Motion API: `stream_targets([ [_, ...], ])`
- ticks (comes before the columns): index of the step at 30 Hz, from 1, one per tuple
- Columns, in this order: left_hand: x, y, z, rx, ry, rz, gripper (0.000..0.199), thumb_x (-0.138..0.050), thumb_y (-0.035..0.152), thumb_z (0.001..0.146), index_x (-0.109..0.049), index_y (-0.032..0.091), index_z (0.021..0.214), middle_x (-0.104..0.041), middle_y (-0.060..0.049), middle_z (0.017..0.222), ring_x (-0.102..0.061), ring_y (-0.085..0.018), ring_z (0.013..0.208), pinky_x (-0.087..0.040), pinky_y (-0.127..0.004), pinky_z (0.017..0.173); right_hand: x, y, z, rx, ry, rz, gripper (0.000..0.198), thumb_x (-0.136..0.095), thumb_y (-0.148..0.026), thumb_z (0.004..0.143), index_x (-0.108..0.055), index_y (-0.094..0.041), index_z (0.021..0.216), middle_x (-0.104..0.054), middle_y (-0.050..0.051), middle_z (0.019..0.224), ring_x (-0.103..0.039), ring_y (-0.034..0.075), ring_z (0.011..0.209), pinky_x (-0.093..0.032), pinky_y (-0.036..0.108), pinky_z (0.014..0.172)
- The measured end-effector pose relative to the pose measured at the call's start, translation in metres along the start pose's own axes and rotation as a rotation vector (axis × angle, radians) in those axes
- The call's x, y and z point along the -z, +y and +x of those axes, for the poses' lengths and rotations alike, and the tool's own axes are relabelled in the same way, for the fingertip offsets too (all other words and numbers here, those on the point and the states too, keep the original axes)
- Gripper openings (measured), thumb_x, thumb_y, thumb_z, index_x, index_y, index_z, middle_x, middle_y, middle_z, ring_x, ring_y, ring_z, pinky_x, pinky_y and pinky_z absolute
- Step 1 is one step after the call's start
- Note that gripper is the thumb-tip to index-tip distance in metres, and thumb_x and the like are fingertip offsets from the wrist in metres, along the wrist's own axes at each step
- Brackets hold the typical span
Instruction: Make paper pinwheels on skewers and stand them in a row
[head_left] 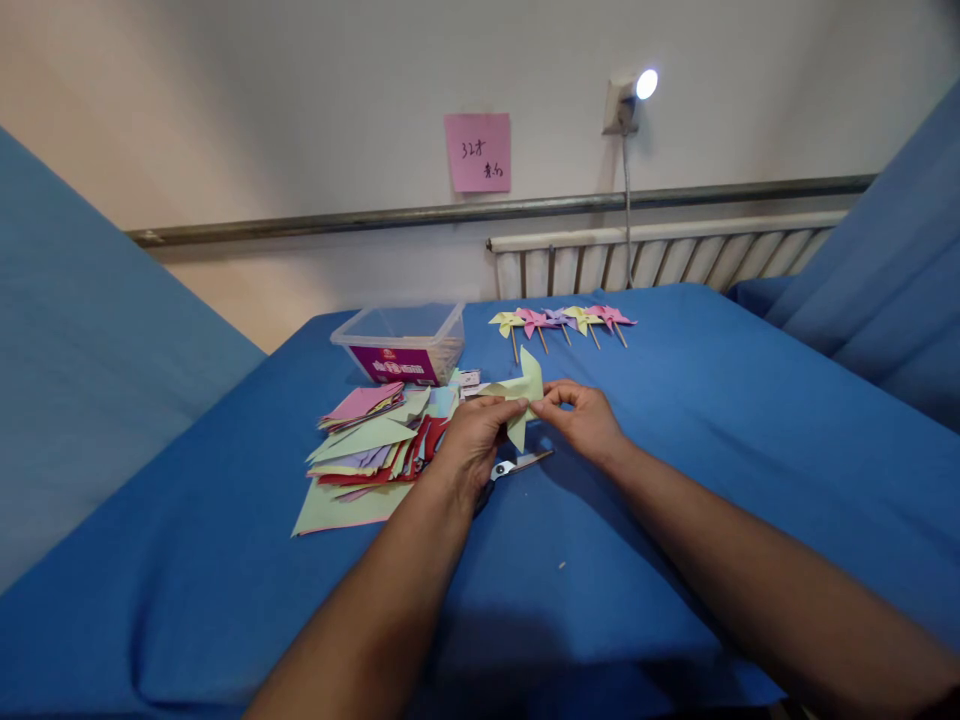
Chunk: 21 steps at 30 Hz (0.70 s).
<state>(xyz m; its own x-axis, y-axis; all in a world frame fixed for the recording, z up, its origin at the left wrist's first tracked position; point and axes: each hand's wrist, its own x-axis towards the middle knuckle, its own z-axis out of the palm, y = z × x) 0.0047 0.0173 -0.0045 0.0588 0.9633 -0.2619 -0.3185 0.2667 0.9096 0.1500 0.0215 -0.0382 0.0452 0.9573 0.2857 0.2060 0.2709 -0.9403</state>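
A pale green paper pinwheel (531, 378) is held above the table between my two hands. My left hand (480, 430) is closed on it, the thumb pressing near its centre. My right hand (581, 415) pinches at the centre from the other side; whether a pin is between these fingertips is too small to tell. Below them lies a pair of scissors (523, 464), blades pointing right, its handles mostly hidden under my left hand. Beside my left hand sits a stack of coloured paper pieces (367, 440), some cut into triangles.
A clear plastic tub (397, 340) with a purple label stands behind the papers, a small box (469, 379) near it. Several finished pinwheels (562, 322) on sticks lie in a row at the back. Blue cloth (675, 560) covers the table; a radiator (667, 250) is behind.
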Motion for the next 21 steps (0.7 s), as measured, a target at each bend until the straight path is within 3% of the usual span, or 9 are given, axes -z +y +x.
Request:
stream_targets([
  [13,-0.001,0.003,-0.002,-0.019,0.017,-0.009,0.020,-0.078,0.015,0.049,-0.061,0.010,0.059,-0.064,-0.005,0.057,-0.058,-0.014,0.051,-0.045,-0.025,0.054,-0.003,-0.001,-0.003,-0.017,0.031,0.017,0.024,-0.067,-0.041,0.070,-0.060,-0.019,0.064,-0.068,0.006,0.094,-0.063,0.020,0.088,-0.045,0.038,0.088],
  [17,-0.001,0.005,-0.003,-0.032,-0.004,0.005,0.017,-0.076,0.014,0.051,-0.059,0.011,0.057,-0.062,-0.005,0.054,-0.056,-0.013,0.048,-0.043,-0.024,0.052,-0.006,-0.005,-0.002,-0.073,0.090,0.263,0.034,-0.074,-0.036,0.062,-0.056,-0.019,0.085,-0.066,0.003,0.088,-0.063,0.018,0.083,-0.050,0.036,0.080],
  [21,0.000,0.002,-0.001,0.003,-0.044,0.055,0.018,-0.076,0.015,0.051,-0.061,0.011,0.059,-0.064,-0.006,0.057,-0.057,-0.013,0.050,-0.043,-0.024,0.053,-0.008,-0.010,-0.001,-0.134,-0.018,0.496,0.041,-0.076,-0.031,0.058,-0.052,-0.018,0.089,-0.065,-0.001,0.077,-0.062,0.013,0.068,-0.051,0.029,0.068],
])
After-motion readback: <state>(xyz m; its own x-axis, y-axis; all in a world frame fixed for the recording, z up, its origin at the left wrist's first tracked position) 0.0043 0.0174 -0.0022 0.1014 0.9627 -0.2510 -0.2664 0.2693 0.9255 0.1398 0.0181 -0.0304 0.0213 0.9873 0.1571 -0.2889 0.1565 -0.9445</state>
